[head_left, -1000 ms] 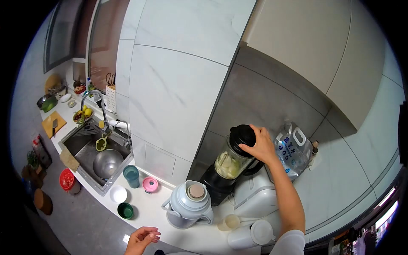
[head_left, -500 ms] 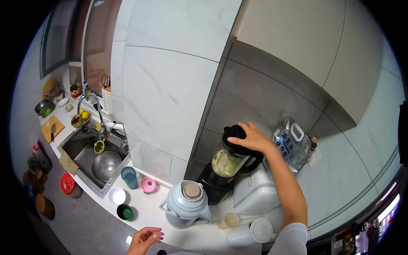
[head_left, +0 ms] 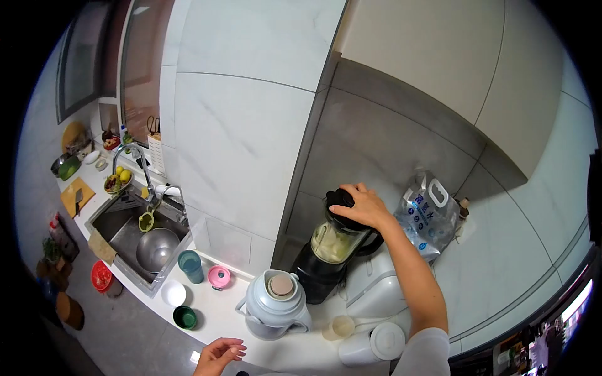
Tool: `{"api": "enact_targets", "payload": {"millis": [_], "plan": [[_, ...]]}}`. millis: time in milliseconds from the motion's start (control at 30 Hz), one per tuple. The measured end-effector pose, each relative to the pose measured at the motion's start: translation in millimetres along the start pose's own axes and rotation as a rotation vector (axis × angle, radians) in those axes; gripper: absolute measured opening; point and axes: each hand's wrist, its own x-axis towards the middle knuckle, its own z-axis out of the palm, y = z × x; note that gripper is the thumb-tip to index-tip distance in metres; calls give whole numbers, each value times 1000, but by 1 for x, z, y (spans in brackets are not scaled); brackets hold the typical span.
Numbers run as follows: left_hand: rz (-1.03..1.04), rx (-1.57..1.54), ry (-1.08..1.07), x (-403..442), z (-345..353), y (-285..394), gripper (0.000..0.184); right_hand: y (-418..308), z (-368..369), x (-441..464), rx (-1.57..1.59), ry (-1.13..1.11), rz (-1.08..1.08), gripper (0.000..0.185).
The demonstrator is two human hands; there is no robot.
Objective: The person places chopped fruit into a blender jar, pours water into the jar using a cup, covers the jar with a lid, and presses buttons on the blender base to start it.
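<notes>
My right hand (head_left: 360,206) rests over the black lid (head_left: 339,199) of a blender, its fingers spread around the lid's top and side. Pale chunks show inside the clear blender jar (head_left: 333,242), which sits upright on its black base (head_left: 316,274). Near the counter's front edge my left hand (head_left: 218,356) hangs with fingers apart and nothing in it. A light blue thermos jug (head_left: 271,307) stands between that hand and the blender.
A teal cup (head_left: 190,266), pink lidded cup (head_left: 219,277), white bowl (head_left: 174,293) and green cup (head_left: 185,318) stand left of the jug. Beyond them is a sink (head_left: 128,235) with a metal bowl (head_left: 157,249). A white pitcher (head_left: 371,344) and water bag (head_left: 427,216) are at right.
The camera view has turned slightly, shifting the scene. My right hand stays on the blender lid, its fingers slightly changed in pose. My left hand remains apart from the objects.
</notes>
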Motion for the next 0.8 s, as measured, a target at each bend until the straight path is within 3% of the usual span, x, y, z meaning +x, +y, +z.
{"api": "enact_targets", "payload": {"millis": [467,567,800], "plan": [[-4,15,-58,13,13,2,40,-21,9,-5,-57,23,138,74],[-13,16,-55,14,13,0,40,-25,13,-13,-73,139,138,70],[-21,-1,4,17,29,11,35,-21,17,-11,-37,152,100,69]]}}
